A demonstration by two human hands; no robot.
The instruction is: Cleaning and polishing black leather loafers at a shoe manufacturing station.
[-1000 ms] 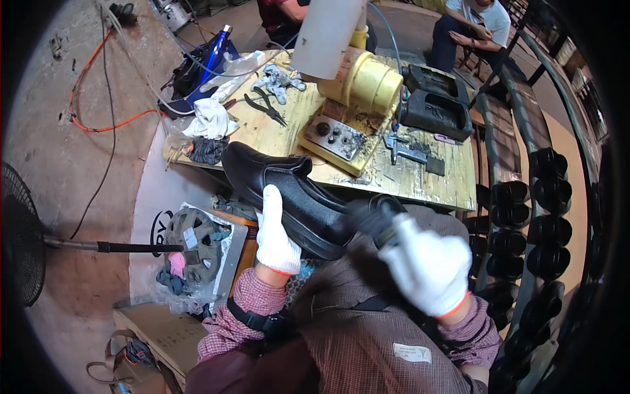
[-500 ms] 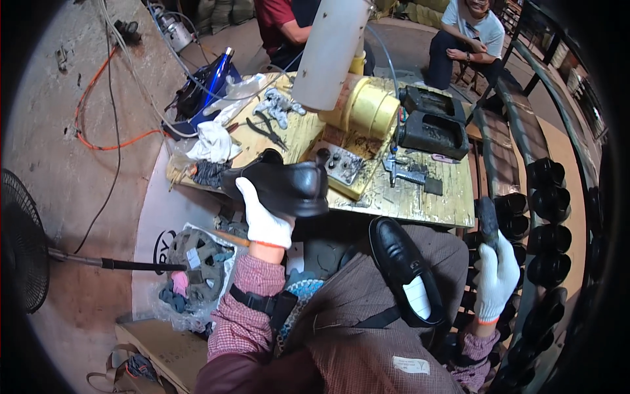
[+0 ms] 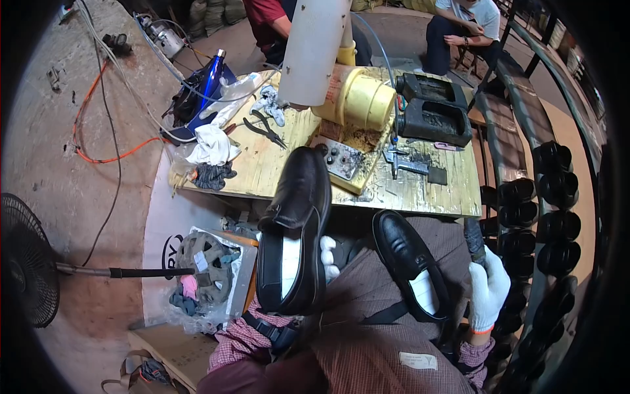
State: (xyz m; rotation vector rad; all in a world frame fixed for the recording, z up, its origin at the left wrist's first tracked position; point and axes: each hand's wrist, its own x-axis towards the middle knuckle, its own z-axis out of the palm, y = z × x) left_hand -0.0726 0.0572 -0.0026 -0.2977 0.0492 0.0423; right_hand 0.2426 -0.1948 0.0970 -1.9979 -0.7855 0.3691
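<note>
A black leather loafer (image 3: pixel 303 194) is up in front of me, toe toward the table and white insole showing. My left hand (image 3: pixel 329 257), in a white glove, is closed on it from beneath; the shoe hides most of the hand, and only some fingertips show at its right side. Off to the right, my white-gloved right hand (image 3: pixel 489 289) grips a dark stick-like tool (image 3: pixel 474 240) whose exact kind I cannot make out. A second black loafer (image 3: pixel 410 262) lies on my lap, on the brown checked apron (image 3: pixel 367 289), between the two hands.
The wooden table (image 3: pixel 262 171) carries pliers (image 3: pixel 266 131), a yellow machine part (image 3: pixel 364 98), a spray gun (image 3: pixel 407 164) and black trays (image 3: pixel 433 121). Racks of black shoes (image 3: pixel 554 226) stand at the right. A fan (image 3: pixel 26 262) is at left; two people sit beyond the table.
The loafer in my left hand has turned from sideways to toe-away and come nearer, its opening now in view. My right hand has dropped slightly and moved left with its tool.
</note>
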